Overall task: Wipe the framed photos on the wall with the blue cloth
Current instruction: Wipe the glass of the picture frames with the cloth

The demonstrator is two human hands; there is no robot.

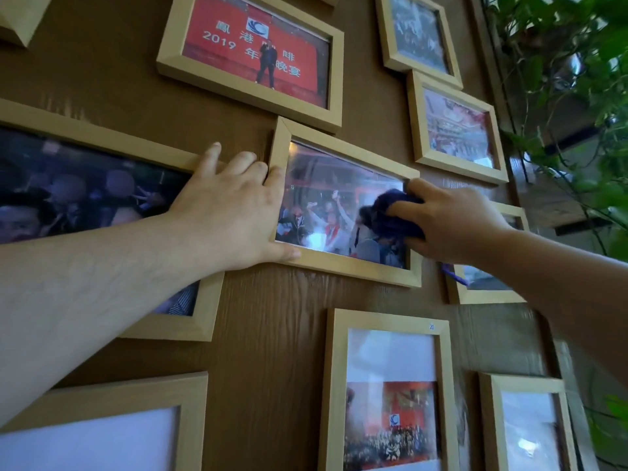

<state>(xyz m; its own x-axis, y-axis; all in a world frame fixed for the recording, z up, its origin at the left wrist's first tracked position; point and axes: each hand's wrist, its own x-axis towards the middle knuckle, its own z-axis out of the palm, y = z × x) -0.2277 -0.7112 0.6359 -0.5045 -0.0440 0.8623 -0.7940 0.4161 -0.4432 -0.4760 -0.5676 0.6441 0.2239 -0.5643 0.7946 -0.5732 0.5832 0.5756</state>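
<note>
Blue cloth (390,215), bunched in the right hand (452,222), presses on the right part of the middle frame's (346,266) glass, while the left hand (234,212), spread flat, braces that frame's left edge, presumably to steady it.

i see a brown wood-grain wall (278,334) carrying pale wooden framed photos (339,205) (about ten in my view), one red-banner frame (251,56) toward its top edge, others spread below.
</note>
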